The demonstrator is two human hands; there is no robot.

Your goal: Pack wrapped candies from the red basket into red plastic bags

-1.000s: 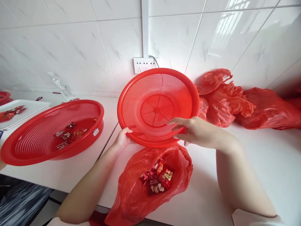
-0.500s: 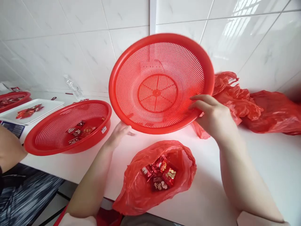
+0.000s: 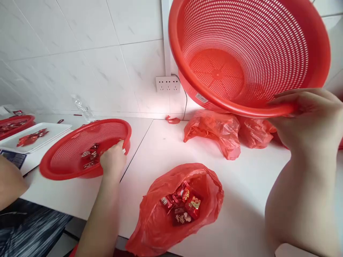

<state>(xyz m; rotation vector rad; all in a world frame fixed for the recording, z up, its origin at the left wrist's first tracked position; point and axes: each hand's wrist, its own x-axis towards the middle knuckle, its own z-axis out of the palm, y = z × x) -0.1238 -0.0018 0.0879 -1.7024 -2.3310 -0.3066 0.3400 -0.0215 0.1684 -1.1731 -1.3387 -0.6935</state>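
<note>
raised basket [image 3: 249, 53]: in the air over the desk [image 3: 241, 185], tilted, its opening facing the camera.
right hand [image 3: 308, 117]: fingers closed on its lower rim; the basket extends up and left.
left hand [image 3: 112, 160]: fingers clasp the second basket [image 3: 66, 157], which rests on the desk.
candy bag [image 3: 166, 221]: open, between the hands.

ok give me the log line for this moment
left hand: grips rim of candy basket on table | right hand: holds empty basket aloft | front: open red bag of candies
</note>
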